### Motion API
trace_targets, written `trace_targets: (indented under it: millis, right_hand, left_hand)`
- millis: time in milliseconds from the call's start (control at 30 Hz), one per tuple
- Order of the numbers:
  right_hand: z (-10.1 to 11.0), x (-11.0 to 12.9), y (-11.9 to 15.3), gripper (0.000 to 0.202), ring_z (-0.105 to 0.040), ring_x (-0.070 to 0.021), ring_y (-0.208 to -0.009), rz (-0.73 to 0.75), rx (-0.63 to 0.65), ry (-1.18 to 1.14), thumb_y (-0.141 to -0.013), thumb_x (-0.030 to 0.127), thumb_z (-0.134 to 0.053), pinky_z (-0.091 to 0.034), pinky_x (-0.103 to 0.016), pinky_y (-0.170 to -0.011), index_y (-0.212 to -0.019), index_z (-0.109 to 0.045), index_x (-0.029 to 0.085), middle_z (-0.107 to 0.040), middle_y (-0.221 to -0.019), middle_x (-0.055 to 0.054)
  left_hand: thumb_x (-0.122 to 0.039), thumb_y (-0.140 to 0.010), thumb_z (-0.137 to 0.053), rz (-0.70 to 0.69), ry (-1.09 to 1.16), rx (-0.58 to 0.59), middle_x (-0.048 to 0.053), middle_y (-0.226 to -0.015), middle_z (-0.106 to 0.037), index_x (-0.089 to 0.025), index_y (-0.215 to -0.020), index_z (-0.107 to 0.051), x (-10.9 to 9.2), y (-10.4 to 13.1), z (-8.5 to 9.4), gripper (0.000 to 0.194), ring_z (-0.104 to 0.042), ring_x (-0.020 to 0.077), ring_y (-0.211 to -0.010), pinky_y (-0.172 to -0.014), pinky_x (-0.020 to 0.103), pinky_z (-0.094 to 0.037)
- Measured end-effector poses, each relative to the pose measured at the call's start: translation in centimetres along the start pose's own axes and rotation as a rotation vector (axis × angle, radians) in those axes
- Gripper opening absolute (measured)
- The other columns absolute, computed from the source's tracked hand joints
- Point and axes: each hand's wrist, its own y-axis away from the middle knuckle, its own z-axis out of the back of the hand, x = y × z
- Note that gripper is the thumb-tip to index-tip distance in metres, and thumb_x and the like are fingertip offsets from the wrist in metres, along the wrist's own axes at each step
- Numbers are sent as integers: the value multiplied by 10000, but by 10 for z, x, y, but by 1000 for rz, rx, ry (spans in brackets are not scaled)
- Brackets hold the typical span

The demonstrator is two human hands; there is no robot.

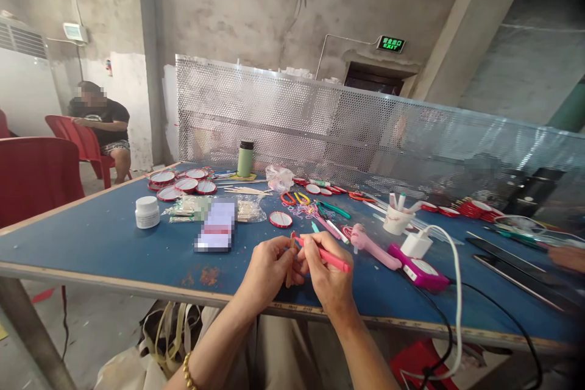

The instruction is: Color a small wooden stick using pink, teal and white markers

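My left hand [265, 268] is closed around a small flat wooden stick [289, 278], held upright near the front edge of the table. In my right hand [333, 283] is a pinkish-red marker pen [336, 261], its tip pointing left at the upper end of the stick. Whether the tip touches the wood I cannot tell. Just beyond my hands lies a round red-rimmed disc [280, 219]. A pink glue gun [375, 248] rests to the right of my right hand.
Left on the blue table [91, 241] are a white jar [147, 213], a phone [216, 225] and plastic-wrapped sticks [251, 208]. Behind stand a green bottle [245, 159] and a perforated metal screen [274, 116]. A power strip [423, 271] with cables lies right. A person [103, 116] sits far left.
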Motion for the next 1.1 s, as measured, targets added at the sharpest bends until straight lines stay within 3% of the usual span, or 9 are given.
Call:
trace_targets:
  millis: [1100]
  right_hand:
    - [-1,1,0,290,-552,-110,-486,-8,10,9,-980,336,-505,-467,-220,-518,-731,-563,199,-594,-568,19]
  left_hand:
    - [-455,-862,-549,-8,-17,-8,-6,-518,-606,-181,-732,-594,-3,1,0,307,-655,164,-508,-473,214,-469]
